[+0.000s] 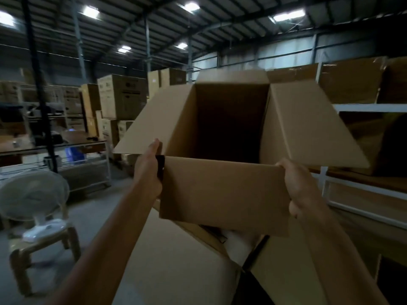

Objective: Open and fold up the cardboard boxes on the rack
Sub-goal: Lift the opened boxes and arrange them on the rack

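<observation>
I hold a brown cardboard box (222, 192) up in front of me, its open end facing me and its dark inside showing. All of its flaps stand spread outward. My left hand (148, 170) grips the box's left edge where the near flap meets the side flap. My right hand (297, 188) grips the right end of the near flap, fingers wrapped around its edge. The white metal rack (361, 107) stands at the right with more brown cardboard boxes (352, 82) on its shelves.
Another open box (182, 267) lies below the held one, close to me. A white fan (33, 194) sits on a wooden stool (44, 249) at the lower left. Stacked cartons (123, 97) and a cluttered workbench (55, 144) fill the left background.
</observation>
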